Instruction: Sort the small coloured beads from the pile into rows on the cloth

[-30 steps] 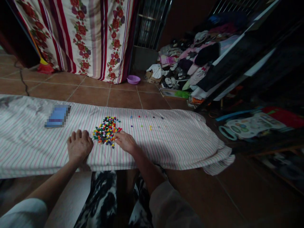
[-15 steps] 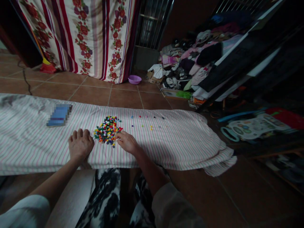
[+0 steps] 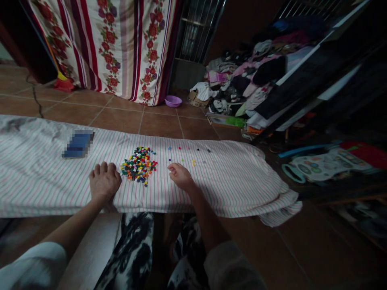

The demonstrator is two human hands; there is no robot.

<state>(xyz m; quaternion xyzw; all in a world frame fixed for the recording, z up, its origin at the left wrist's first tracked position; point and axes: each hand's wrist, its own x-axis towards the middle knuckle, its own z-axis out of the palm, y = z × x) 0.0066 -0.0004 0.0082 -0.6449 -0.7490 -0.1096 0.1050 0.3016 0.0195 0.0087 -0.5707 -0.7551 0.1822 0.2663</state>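
Right hand [image 3: 180,176]: fingertips curling together, any bead pinched too small to tell; it is now lying right of the bead pile [image 3: 139,165], having left its edge. Left hand [image 3: 103,182] resting flat, fingers together, unmoved, on striped cloth [image 3: 229,185].

Multicoloured beads [image 3: 139,164] on white cloth [image 3: 229,181] with pink and grey stripes; red-flowered striped curtain [image 3: 121,44]; purple bowl [image 3: 173,101].

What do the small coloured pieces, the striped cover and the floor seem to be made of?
Coloured pieces: probably hard plastic, given their bright, uniform colours. Striped cover: soft woven fabric; it wrinkles and drapes over the edge. Floor: likely matte terracotta ceramic tile, with visible grout lines.
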